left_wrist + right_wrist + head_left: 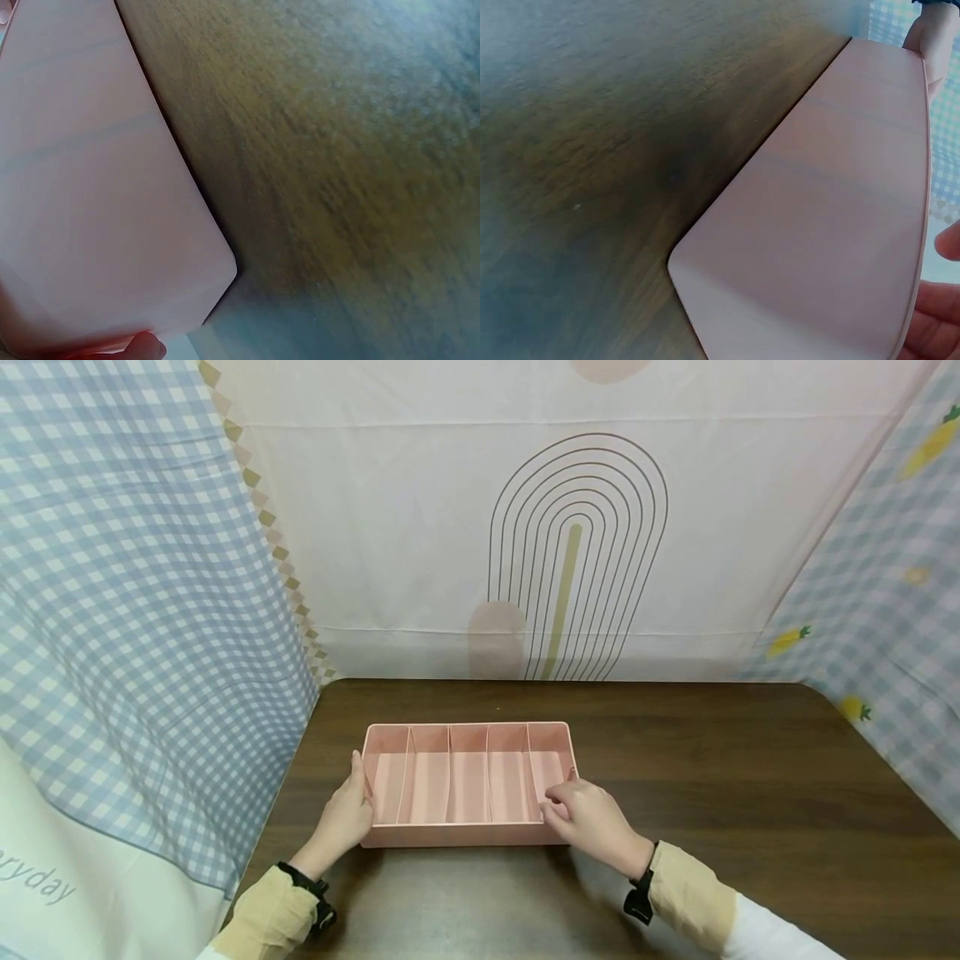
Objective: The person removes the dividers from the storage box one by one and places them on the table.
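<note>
The box lies between our left hand, straight-fingered against one end, and our right hand, bent over the other, pinching or not we cannot tell.

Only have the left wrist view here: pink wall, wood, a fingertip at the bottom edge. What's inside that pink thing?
Observer: Head view shows an open pink tray, split by four dividers into five compartments.
Operator: Other end?
Observer: The right hand is there, its fingers over the near part of the rightmost compartment.
Operator: Behind all that?
Observer: Beyond the far edge of the table there's a pale cloth printed with an arch of thin lines.
</note>
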Available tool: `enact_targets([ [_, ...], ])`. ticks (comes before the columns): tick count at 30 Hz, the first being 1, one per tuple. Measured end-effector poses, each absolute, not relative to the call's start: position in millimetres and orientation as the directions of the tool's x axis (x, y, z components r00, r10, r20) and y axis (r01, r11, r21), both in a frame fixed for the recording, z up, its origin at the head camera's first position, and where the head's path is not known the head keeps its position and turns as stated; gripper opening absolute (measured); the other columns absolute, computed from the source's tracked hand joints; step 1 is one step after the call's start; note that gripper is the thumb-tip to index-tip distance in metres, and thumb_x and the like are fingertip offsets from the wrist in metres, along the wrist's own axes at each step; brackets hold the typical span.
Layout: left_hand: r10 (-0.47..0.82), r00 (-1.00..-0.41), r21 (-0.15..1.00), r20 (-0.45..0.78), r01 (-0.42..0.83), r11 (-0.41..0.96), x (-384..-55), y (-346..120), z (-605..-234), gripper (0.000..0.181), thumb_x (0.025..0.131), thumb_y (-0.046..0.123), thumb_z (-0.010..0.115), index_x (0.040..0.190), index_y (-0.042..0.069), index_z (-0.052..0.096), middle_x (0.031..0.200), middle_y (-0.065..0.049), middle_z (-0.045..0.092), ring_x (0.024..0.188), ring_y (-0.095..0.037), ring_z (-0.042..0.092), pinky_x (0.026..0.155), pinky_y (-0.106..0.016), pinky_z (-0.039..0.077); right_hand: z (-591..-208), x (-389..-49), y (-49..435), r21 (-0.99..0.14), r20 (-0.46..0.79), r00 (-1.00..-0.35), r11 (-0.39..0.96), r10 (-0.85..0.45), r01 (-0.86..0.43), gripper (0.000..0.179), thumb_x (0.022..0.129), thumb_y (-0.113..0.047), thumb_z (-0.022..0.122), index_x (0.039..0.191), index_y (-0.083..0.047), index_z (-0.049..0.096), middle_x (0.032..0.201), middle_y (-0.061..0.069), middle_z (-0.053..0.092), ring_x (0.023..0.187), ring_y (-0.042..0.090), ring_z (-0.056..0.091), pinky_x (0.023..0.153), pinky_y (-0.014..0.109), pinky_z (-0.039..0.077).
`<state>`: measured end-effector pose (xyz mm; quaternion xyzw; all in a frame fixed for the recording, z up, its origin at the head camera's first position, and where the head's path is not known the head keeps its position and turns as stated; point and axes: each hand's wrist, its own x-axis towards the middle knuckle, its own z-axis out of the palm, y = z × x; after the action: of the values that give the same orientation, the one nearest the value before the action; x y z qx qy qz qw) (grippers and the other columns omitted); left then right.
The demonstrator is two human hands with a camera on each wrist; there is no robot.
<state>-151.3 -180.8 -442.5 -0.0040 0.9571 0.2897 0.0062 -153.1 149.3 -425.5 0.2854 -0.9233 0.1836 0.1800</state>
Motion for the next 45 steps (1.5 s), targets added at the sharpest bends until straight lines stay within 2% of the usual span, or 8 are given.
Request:
enact_targets([
  [7,0.004,-1.000,0.552,0.002,0.004,0.834,-149.7,-181.6,-443.7,0.063,0.085,0.000,0.034,0.138,-0.010,0.001,0.128,-0.031,0.040,0.092,-0.033,0.054,0.076,-0.047,0.043,-424.7,-156.5,141.6,-0.260,0.358,-0.831,0.810,-0.425,-0.526,0.031,0.075,-0.015,0.060,0.052,-0.017,0.040,0.050,-0.013,0.024,0.046,0.003,0.026,0.045,0.018,0.020],
  [12,0.004,-1.000,0.552,0.004,0.006,0.834,-149.2,-181.4,-443.0,0.063,0.085,0.000,0.035,0.138,-0.010,0.002,0.126,-0.031,0.041,0.093,-0.033,0.053,0.078,-0.047,0.042,-423.1,-157.4,138.0,-0.274,0.314,-0.857,0.825,-0.409,-0.494,0.032,0.076,-0.016,0.060,0.052,-0.016,0.039,0.050,-0.012,0.022,0.044,0.003,0.024,0.045,0.019,0.020],
  [17,0.002,-1.000,0.561,-0.009,-0.004,0.828,-148.8,-180.7,-441.4,0.063,0.085,0.000,0.035,0.138,-0.010,0.001,0.129,-0.031,0.038,0.100,-0.036,0.052,0.081,-0.048,0.041,-422.5,-157.5,134.6,-0.294,0.276,-0.877,0.834,-0.393,-0.466,0.024,0.078,-0.017,0.060,0.057,-0.014,0.049,0.048,-0.011,0.029,0.043,0.003,0.027,0.055,0.025,0.036],
  [20,-0.001,-1.000,0.563,-0.014,-0.009,0.826,-148.8,-180.7,-441.4,0.064,0.085,0.000,0.035,0.138,-0.010,0.001,0.129,-0.030,0.039,0.101,-0.036,0.052,0.082,-0.048,0.041,-423.3,-158.0,132.5,-0.298,0.268,-0.884,0.839,-0.384,-0.455,0.018,0.078,-0.019,0.060,0.062,-0.011,0.056,0.047,-0.010,0.034,0.042,0.004,0.030,0.054,0.025,0.038],
  [26,-0.001,-1.000,0.559,-0.012,-0.007,0.829,-150.0,-181.5,-443.1,0.065,0.084,0.000,0.036,0.138,-0.009,0.001,0.125,-0.029,0.043,0.094,-0.033,0.054,0.079,-0.047,0.042,-424.7,-159.7,129.0,-0.309,0.261,-0.893,0.845,-0.366,-0.436,0.024,0.079,-0.018,0.059,0.057,-0.012,0.050,0.046,-0.010,0.030,0.041,0.005,0.028,0.044,0.021,0.024],
  [33,-0.004,-1.000,0.568,-0.021,-0.015,0.823,-151.5,-181.2,-443.7,0.065,0.085,0.000,0.035,0.138,-0.009,0.000,0.125,-0.029,0.042,0.093,-0.033,0.054,0.079,-0.046,0.042,-426.9,-162.7,126.3,-0.332,0.255,-0.902,0.845,-0.347,-0.419,0.029,0.079,-0.016,0.059,0.054,-0.010,0.045,0.043,-0.008,0.031,0.039,0.007,0.030,0.044,0.022,0.025],
  [35,-0.007,-1.000,0.567,-0.023,-0.018,0.824,-151.1,-180.6,-442.9,0.063,0.087,0.002,0.034,0.138,-0.009,0.000,0.133,-0.030,0.033,0.103,-0.036,0.051,0.083,-0.048,0.041,-427.1,-163.3,125.8,-0.344,0.242,-0.910,0.848,-0.336,-0.404,0.029,0.079,-0.016,0.059,0.054,-0.010,0.045,0.044,-0.007,0.031,0.039,0.007,0.030,0.043,0.022,0.024],
  [45,-0.014,-1.000,0.566,-0.017,-0.021,0.824,-150.6,-180.3,-441.6,0.061,0.087,0.002,0.034,0.138,-0.010,0.003,0.129,-0.030,0.039,0.097,-0.034,0.053,0.079,-0.047,0.042,-428.4,-164.3,123.8,-0.362,0.221,-0.920,0.849,-0.323,-0.385,0.028,0.078,-0.015,0.059,0.055,-0.009,0.045,0.048,-0.006,0.031,0.042,0.008,0.030,0.043,0.022,0.023],
])
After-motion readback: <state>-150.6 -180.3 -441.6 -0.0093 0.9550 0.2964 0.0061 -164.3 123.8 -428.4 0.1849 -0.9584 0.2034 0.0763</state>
